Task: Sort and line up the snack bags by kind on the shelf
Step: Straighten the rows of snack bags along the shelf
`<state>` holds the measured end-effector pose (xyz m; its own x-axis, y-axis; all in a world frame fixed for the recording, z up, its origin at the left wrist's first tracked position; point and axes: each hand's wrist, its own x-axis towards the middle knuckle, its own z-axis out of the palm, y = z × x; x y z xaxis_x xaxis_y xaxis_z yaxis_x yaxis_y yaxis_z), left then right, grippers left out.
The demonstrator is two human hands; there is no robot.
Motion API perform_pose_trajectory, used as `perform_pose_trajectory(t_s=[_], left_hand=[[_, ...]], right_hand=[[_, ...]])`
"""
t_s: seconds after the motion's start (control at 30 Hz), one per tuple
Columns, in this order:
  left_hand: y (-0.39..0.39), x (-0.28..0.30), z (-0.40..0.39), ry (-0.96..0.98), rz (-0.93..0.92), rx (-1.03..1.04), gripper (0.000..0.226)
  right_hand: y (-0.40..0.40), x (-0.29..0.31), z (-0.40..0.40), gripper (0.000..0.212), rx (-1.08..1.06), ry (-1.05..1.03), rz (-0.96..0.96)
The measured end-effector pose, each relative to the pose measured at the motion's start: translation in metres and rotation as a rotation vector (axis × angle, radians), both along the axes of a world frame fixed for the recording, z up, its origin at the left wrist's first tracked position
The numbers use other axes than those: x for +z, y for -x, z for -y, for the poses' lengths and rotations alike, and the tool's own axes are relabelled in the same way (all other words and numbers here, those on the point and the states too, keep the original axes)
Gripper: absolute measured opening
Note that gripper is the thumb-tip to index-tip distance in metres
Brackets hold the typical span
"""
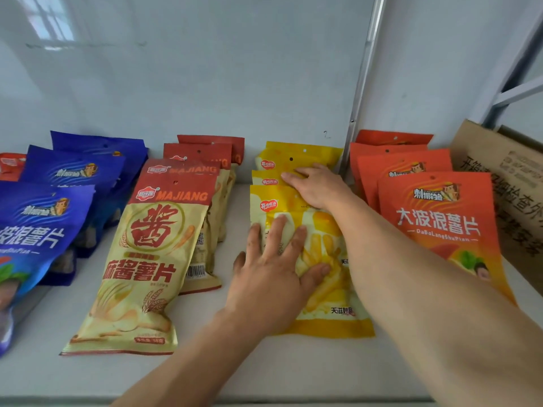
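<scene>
Four rows of snack bags lie overlapped on the white shelf (235, 368). Blue bags (44, 227) fill the left row. Beside them run cream bags with red tops (141, 259), then yellow bags (332, 306), then orange bags (440, 227) at the right. My left hand (273, 268) lies flat, fingers spread, on the front yellow bag. My right hand (317, 186) presses flat on the top edge of that bag and the yellow bag behind it. Neither hand grips a bag.
A brown cardboard box (505, 183) with printed characters stands at the far right behind the orange row. A metal upright (364, 83) runs up the white back wall. A small red bag (10, 168) peeks out at the far left.
</scene>
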<state>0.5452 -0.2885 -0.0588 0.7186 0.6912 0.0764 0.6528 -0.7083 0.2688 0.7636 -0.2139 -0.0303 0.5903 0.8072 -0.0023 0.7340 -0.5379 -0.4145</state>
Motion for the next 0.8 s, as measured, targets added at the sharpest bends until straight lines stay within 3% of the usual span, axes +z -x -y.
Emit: perform_pose_trajectory(t_s=[0.13,0.43,0.8], left_hand=[[-0.001,0.000,0.001,-0.005,-0.006,0.000,0.077],[-0.001,0.006,0.001,-0.082,-0.049,0.000,0.074],[-0.018,0.039,0.019,-0.094,0.083,0.039,0.088]], right_hand=[[0.005,0.004,0.008,0.087,0.003,-0.020,0.007],[0.023,0.031,0.042,0.059,0.040,-0.193,0.196],[0.005,0.058,0.172,0.050,-0.069,-0.428,0.229]])
